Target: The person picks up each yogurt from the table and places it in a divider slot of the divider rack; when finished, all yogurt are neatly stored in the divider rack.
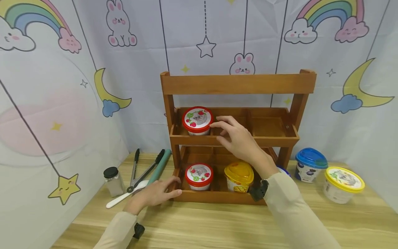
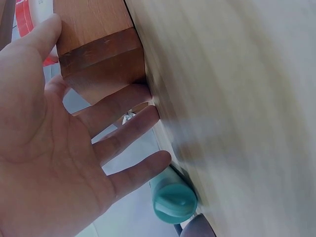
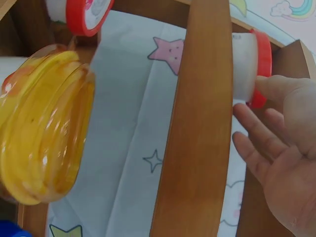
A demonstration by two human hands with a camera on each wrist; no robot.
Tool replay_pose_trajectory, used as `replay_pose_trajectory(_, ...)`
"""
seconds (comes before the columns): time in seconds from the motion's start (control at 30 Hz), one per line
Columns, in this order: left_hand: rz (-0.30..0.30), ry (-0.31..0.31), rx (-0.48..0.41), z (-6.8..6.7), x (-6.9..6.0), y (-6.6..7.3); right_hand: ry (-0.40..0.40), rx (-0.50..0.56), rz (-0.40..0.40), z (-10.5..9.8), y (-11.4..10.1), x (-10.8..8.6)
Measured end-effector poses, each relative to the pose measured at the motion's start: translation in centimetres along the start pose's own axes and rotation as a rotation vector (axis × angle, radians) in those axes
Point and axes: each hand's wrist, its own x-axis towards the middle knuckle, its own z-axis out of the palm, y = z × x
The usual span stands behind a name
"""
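A two-tier wooden rack [image 1: 239, 84] stands against the backdrop. My right hand [image 1: 237, 138] is at its upper shelf, fingers loosely bent, beside a red-lidded tub [image 1: 198, 119] in the left compartment. In the right wrist view a fingertip meets or nearly meets that tub's red lid [image 3: 263, 61]. At the rack's lower left corner, my left hand [image 1: 155, 193] rests with its thumb on the front board [image 2: 94, 22] and its other fingers extended along the side. The lower shelf holds another red-lidded tub [image 1: 199, 175] and a yellow-lidded tub [image 1: 239, 174]; my right forearm partly hides a blue-lidded one.
Right of the rack stand a blue-lidded cup [image 1: 311, 162] and a yellow-lidded tub [image 1: 343, 183]. On the left lie black-tipped tongs [image 1: 149, 174], a teal cylinder [image 1: 160, 166] and a white spoon [image 1: 119, 199], near a black-capped jar [image 1: 114, 183].
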Motion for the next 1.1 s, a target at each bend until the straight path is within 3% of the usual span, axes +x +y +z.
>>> replay_pose_trajectory(0.23, -0.001, -0.008, -0.010, -0.1, -0.1, 0.0, -0.012, 0.002, -0.033, -0.4, 0.4, -0.9)
replay_pose_trajectory(0.9, 0.009, -0.001, 0.003, -0.1, -0.2, 0.0, 0.008, -0.026, 0.042, -2.2, 2.8, -4.1)
replay_pose_trajectory(1.1, 0.015, -0.005, -0.001, -0.1, -0.1, 0.0, 0.048, -0.033, 0.065, -2.9, 3.8, -5.6)
